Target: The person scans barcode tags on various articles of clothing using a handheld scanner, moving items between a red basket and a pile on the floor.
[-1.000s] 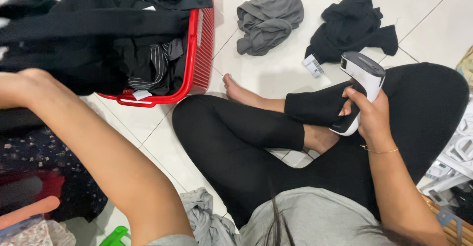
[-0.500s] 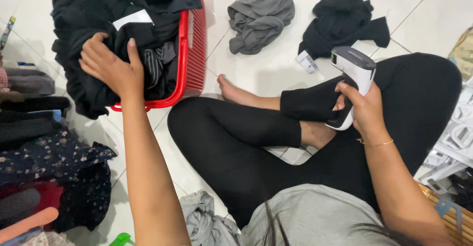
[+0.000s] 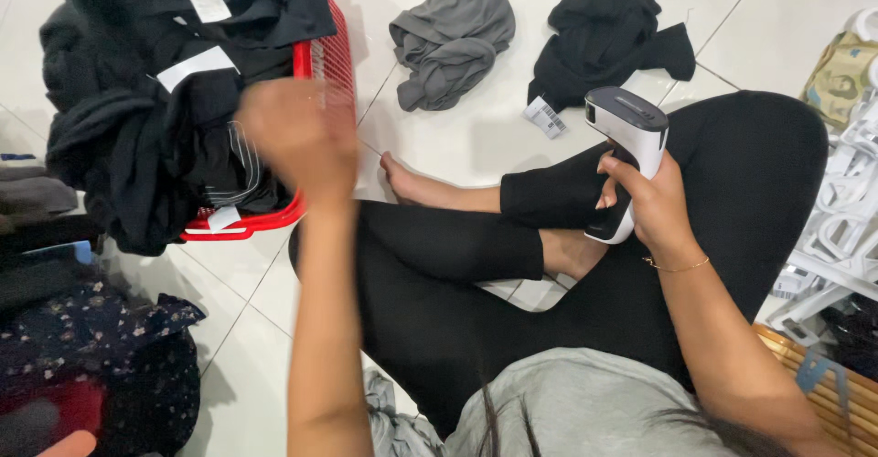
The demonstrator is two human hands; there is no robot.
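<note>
The left hand [image 3: 297, 137] is smeared by motion blur, so its fingers can't be made out, maybe loosely curled. The red basket [image 3: 322, 54] behind the fingers is mostly buried under black clothes [image 3: 137, 100], cut off up top.

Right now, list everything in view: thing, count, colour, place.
Laundry basket: one, red, upper left on the floor.
Dark clothes: a heap, black, some with white tags, filling and spilling over the basket.
Grey garment: one, crumpled, on the tiles at top centre.
Black garment: one, crumpled, with a white tag, right of the grey one.
Floral cloth: one, dark with small flowers, lower left.
Hangers: several, white, right edge.
Floor: white tiles.
Handheld scanner: one, white and black, above the crossed legs.
Left hand: blurred, in front of the basket's rim.
Right hand: fingers wrapped around the scanner's handle.
</note>
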